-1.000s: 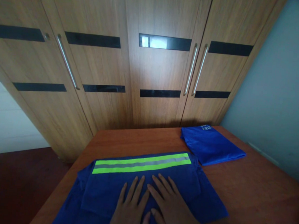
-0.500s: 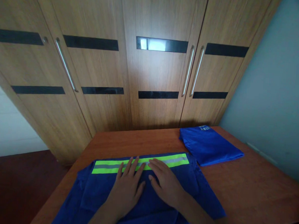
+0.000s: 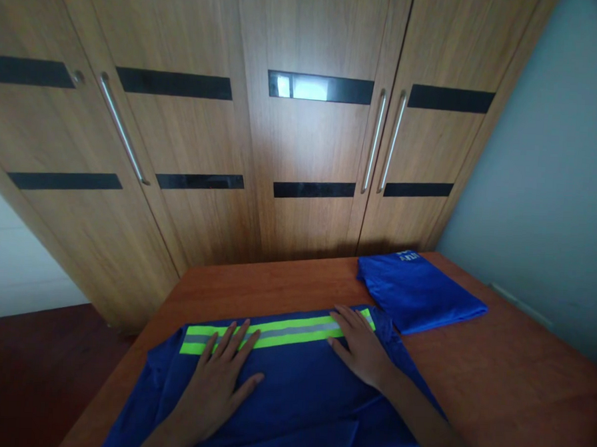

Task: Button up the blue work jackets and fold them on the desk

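A dark blue work garment (image 3: 290, 383) lies spread and partly folded on the table in front of me. Across its far edge runs a bright yellow-green reflective strip (image 3: 287, 332) with a grey band down its middle. My left hand (image 3: 215, 376) rests flat on the left part of the garment, fingertips on the strip and thumb stretched out. On the right, my right hand (image 3: 359, 347) lies with fingers extended over the strip near its right end. Neither hand grips the cloth. The garment's near edge runs out of view at the bottom.
A folded bright blue garment (image 3: 417, 293) with pale lettering lies at the table's back right. The reddish-brown wooden table (image 3: 495, 380) reaches close to a wooden wardrobe (image 3: 308, 231) with metal handles. A pale wall (image 3: 545, 196) stands on the right.
My hands have slid apart along the strip, the left one leftward and the right one rightward. More of the strip's middle now shows between them. The folded bright blue garment stays put.
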{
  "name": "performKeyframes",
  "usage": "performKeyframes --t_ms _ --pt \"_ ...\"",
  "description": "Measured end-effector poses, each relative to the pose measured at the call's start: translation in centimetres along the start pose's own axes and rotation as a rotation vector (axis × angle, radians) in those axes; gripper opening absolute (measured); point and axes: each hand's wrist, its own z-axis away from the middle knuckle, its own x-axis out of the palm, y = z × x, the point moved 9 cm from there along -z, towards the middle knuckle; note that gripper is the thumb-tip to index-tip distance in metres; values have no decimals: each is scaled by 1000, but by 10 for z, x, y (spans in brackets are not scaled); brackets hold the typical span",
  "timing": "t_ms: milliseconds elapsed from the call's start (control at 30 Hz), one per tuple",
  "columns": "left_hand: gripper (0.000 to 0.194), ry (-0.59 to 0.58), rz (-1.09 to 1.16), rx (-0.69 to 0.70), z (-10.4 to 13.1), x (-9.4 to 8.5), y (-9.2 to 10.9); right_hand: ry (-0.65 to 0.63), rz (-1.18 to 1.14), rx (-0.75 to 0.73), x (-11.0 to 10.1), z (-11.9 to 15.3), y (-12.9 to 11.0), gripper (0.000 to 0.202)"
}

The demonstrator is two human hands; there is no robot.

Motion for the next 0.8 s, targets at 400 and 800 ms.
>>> performKeyframes --t_ms 400,800 --pt "57 35 -11 -95 2 -15 -28 207 -505 554 -46 96 106 49" --pt "61 12 -105 -232 19 -4 -69 -113 -1115 768 -31 103 78 51"
